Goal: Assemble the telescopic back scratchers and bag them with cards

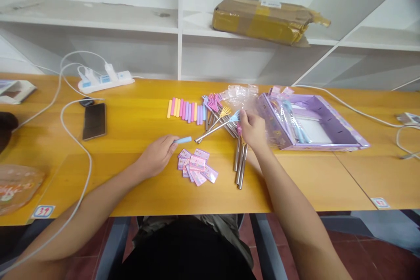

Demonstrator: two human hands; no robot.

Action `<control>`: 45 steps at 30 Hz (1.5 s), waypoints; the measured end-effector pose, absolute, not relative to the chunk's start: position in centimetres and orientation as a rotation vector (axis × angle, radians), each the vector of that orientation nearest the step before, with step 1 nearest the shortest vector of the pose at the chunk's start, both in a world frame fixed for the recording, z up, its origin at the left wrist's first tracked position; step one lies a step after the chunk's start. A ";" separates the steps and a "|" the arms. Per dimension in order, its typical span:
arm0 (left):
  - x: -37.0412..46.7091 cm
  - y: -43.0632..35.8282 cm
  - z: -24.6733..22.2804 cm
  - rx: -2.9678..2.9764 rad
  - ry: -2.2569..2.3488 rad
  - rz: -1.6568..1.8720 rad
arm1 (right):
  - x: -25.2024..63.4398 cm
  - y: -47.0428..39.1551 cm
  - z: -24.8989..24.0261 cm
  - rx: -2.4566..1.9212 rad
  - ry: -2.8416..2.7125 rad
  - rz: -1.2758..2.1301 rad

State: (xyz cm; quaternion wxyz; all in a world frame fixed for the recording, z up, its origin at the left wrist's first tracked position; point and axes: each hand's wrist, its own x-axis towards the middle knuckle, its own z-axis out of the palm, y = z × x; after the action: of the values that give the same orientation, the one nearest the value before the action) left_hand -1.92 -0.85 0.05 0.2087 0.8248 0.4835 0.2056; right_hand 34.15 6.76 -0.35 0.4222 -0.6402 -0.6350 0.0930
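Observation:
My left hand is closed on one end of a light blue handle sleeve, which points right. My right hand pinches a back scratcher by its blue claw-shaped head; the bare metal rod slants down to the left, its tip just past the sleeve's end and apart from it. Behind it lies a pile of more back scratchers with pink, blue and yellow heads. Several metal rods point toward me below my right hand. Small printed cards lie heaped in front of the sleeve.
Yellow, pink and purple sleeves lie in a row at the back. Right of them are clear plastic bags and an open purple box. Leftward are a phone, a power strip and a loose white cable.

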 end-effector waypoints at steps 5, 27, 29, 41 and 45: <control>-1.9 -0.9 0.3 2.283 1.350 0.549 | 33.4 6.3 -0.3 -1.637 -1.632 0.246; -2.1 -0.9 0.3 2.263 1.412 0.815 | 33.4 5.7 -1.2 -1.529 -1.614 0.265; -2.2 -1.0 0.3 2.287 1.387 0.847 | 33.5 5.7 -1.3 -1.519 -1.632 0.309; -2.5 -1.0 0.5 2.356 1.393 0.942 | 33.4 5.4 -1.3 -1.479 -1.717 0.327; -2.4 -1.1 0.4 2.379 1.413 0.892 | 33.5 5.3 -1.3 -1.488 -1.747 0.308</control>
State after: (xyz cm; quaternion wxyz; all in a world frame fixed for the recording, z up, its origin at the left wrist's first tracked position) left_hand -2.41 -1.10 0.45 0.1171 0.8126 0.4828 0.3047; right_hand 33.53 5.28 -1.35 0.4015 -0.5885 -0.6912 0.1218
